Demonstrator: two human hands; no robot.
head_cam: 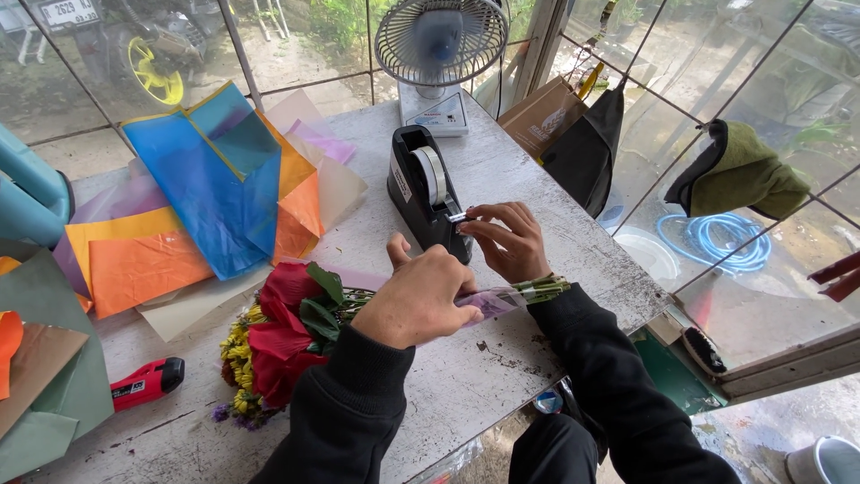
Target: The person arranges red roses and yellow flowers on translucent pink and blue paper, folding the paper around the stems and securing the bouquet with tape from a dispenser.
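Fingers of my right hand (509,240) are pinched together on the loose end of the tape at the front of the one black tape dispenser (426,192), thumb and forefinger closed on the strip. My left hand (419,298) is curled shut around the wrapped stems of the single bouquet (279,336), which lies on its side across the table (502,170), red blooms and small yellow flowers pointing to my left, cut green stem ends poking out beside my right wrist.

One roll of tape sits in the dispenser. One small fan (441,40) stands behind it at the far edge. One red cutter (146,383) lies near the front left edge, well apart from the bouquet. A loose pile of coloured paper sheets (210,193), blue, orange, pink, cream and green, covers the left half; I cannot count them exactly where they overlap. One brown bag and one black bag (587,148) lean at the right edge.

Bare tabletop lies between dispenser and fan, and in front of the bouquet toward me. My right forearm hangs over the table's right corner.
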